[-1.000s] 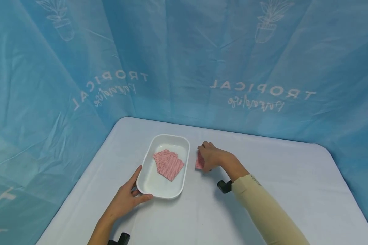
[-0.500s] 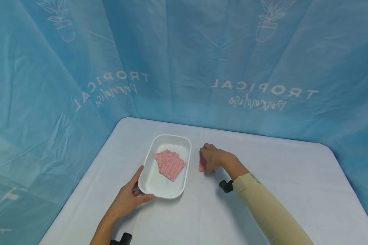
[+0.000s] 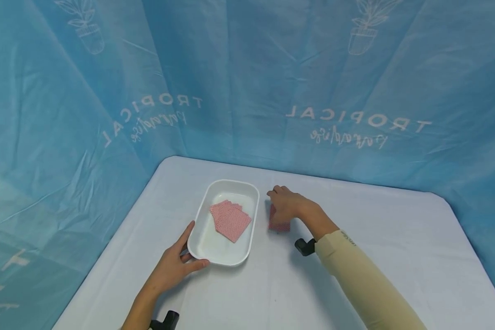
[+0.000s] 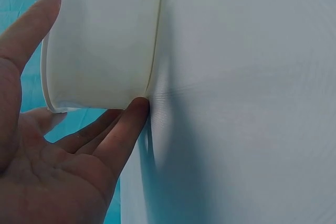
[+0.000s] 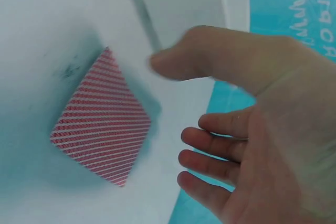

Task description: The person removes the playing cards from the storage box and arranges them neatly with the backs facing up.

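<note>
The left hand [image 3: 169, 270] touches a white rectangular tray [image 3: 214, 253] at its near left corner; the thumb lies along the near side and the fingers, spread and mostly straight, rest against the left side, and in the left wrist view one fingertip meets the bottom edge of the wall. The tray stands flat on the white worktop [image 3: 400, 233]. Inside it, near the middle, lies a fan of playing cards [image 3: 233, 225] with red-and-white backs, which overlap each other, so I cannot count them exactly. The right hand [image 3: 286, 204] is just above a red-backed playing card [image 3: 281, 227], which lies on the worktop just to the right of the tray; whether it is one card or a small pile, I cannot tell. In the right wrist view this hand is spread, the thumb reaching out well away from the four slightly bent fingers, and the fingertips are apart from the card. A pale yellow sleeve [image 3: 360, 275] covers the right forearm. Behind the worktop hangs a blue curtain [image 3: 247, 82], printed with potted plants and the mirrored words "TROPICAL Paradise"
</note>
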The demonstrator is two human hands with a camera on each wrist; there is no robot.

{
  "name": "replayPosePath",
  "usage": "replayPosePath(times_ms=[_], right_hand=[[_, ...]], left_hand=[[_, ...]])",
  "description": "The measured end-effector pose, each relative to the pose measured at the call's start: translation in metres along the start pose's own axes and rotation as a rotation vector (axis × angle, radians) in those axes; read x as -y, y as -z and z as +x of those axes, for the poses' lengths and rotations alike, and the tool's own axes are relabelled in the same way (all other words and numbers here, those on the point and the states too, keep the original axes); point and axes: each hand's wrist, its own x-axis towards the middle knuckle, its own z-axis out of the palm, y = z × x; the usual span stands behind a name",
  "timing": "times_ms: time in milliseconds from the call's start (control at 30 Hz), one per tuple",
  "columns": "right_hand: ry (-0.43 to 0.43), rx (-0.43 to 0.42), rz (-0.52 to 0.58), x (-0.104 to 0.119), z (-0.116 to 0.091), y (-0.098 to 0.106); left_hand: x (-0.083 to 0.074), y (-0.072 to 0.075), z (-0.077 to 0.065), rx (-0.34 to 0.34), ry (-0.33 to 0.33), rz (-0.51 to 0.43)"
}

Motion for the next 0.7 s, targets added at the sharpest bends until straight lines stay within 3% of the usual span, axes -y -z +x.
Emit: replayPosePath(times_ms=[367, 700], right_hand=[[0.069, -0.211, 0.009, 0.022, 0.006, 0.015], [0.075, -0.208, 0.023, 0.053, 0.023, 0.015]], left_hand=[[0.0, -0.001, 0.0, -0.009, 0.007, -0.003], [0.001, -0.001, -0.002, -0.017, -0.015, 0.03]])
